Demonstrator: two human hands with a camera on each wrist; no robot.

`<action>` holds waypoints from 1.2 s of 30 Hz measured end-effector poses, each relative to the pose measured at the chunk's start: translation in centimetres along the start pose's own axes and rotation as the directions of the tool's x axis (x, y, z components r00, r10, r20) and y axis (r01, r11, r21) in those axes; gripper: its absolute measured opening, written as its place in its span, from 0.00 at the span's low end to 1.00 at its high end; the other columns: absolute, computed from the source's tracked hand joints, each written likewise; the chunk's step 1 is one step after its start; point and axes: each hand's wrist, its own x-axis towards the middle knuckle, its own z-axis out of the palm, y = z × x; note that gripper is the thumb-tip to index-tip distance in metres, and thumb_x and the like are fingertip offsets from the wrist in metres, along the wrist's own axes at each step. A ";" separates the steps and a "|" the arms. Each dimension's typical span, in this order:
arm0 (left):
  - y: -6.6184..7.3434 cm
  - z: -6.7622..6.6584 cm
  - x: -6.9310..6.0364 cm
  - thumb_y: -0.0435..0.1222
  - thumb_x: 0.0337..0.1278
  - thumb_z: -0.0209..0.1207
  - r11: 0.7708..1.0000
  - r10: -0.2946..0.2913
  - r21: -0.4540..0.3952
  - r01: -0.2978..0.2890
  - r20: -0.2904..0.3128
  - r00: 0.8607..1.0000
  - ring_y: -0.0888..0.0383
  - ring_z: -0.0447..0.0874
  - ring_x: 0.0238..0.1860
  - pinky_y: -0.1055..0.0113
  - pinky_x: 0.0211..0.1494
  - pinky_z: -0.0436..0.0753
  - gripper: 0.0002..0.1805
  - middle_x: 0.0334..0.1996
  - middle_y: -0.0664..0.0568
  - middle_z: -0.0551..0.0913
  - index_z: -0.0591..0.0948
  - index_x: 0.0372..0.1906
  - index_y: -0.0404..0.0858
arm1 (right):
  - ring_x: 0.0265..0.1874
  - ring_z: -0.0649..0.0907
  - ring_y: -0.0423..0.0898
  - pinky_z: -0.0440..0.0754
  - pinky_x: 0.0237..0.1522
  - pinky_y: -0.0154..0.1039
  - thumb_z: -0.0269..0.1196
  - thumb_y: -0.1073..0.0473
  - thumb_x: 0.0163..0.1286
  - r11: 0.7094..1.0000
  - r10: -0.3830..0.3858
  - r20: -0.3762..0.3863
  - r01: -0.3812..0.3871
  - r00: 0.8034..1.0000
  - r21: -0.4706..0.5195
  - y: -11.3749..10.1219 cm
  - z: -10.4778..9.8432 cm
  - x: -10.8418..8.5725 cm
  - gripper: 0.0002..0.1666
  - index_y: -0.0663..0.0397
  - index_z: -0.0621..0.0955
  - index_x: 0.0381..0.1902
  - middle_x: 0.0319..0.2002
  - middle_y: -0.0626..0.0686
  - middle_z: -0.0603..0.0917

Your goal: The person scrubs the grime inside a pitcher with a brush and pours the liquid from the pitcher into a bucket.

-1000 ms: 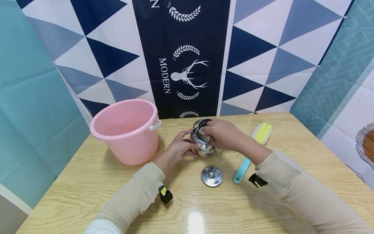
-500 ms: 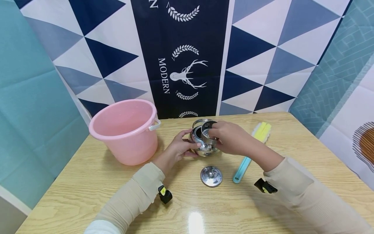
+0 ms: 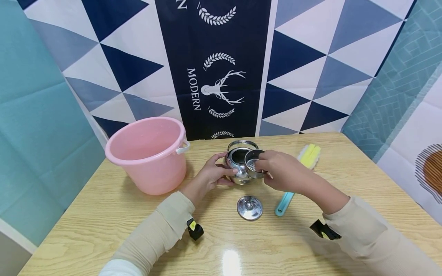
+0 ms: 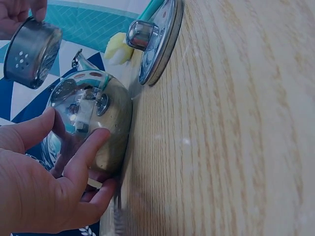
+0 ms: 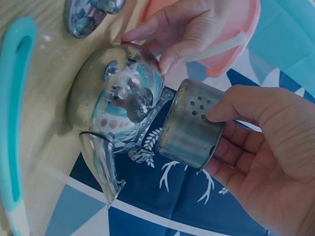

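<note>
A shiny metal teapot (image 3: 240,168) stands uncovered on the table, its hoop handle raised behind the opening. My left hand (image 3: 211,172) holds the pot's left side, thumb and fingers spread round the belly. Beside the mouth, my right hand (image 3: 286,172) pinches a metal strainer basket (image 5: 189,130) by its rim, with the thumb on its perforated wall. In the right wrist view the basket is out of the pot, which has its spout (image 5: 101,164) on the near side. The round lid (image 3: 249,208) lies knob up in front of the teapot.
A pink bucket (image 3: 155,172) with a white handle fitting stands left of the hands. To the right lies a cleaning brush with a yellow and white head (image 3: 310,155) and a turquoise handle (image 3: 286,203), partly behind the right hand. A patterned cloth backs the wooden table (image 3: 207,245).
My right hand has drawn the strainer basket out of the teapot's mouth and moved it right and toward me. The left hand stays on the pot.
</note>
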 end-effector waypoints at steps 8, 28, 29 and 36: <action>0.1 0.0 0.0 0.19 0.47 0.67 1.000 -0.010 0.006 0.010 -0.004 1.000 0.45 0.81 0.34 0.49 0.39 0.88 0.44 0.45 0.38 0.75 0.68 0.69 0.49 | 0.25 0.69 0.40 0.70 0.23 0.32 0.67 0.76 0.44 1.000 -0.008 -0.001 0.008 1.000 0.030 0.1 0.6 -1.4 0.17 0.49 0.78 0.23 0.23 0.43 0.71; -0.2 -0.1 0.6 0.18 0.47 0.67 1.000 0.001 0.011 -0.001 -0.019 1.000 0.44 0.82 0.37 0.48 0.39 0.87 0.44 0.46 0.38 0.75 0.67 0.70 0.48 | 0.23 0.65 0.37 0.64 0.22 0.29 0.65 0.77 0.41 0.995 0.009 0.101 -0.019 0.995 0.095 1.1 3.6 -3.8 0.20 0.45 0.73 0.20 0.22 0.41 0.67; -0.2 0.0 0.6 0.18 0.47 0.67 1.000 0.002 0.010 -0.002 -0.015 1.000 0.44 0.82 0.37 0.48 0.39 0.87 0.45 0.46 0.38 0.74 0.67 0.70 0.48 | 0.23 0.65 0.37 0.63 0.22 0.29 0.65 0.77 0.42 0.995 0.012 0.114 -0.023 0.993 0.099 1.1 3.7 -3.8 0.20 0.45 0.73 0.19 0.22 0.40 0.67; -0.2 0.0 0.4 0.18 0.48 0.66 1.000 0.014 0.014 -0.014 0.005 1.000 0.45 0.81 0.40 0.46 0.42 0.86 0.45 0.46 0.39 0.74 0.65 0.71 0.48 | 0.22 0.62 0.37 0.60 0.21 0.29 0.62 0.79 0.40 0.993 0.018 0.157 -0.037 0.987 0.115 1.1 4.4 -3.9 0.24 0.44 0.67 0.16 0.21 0.40 0.64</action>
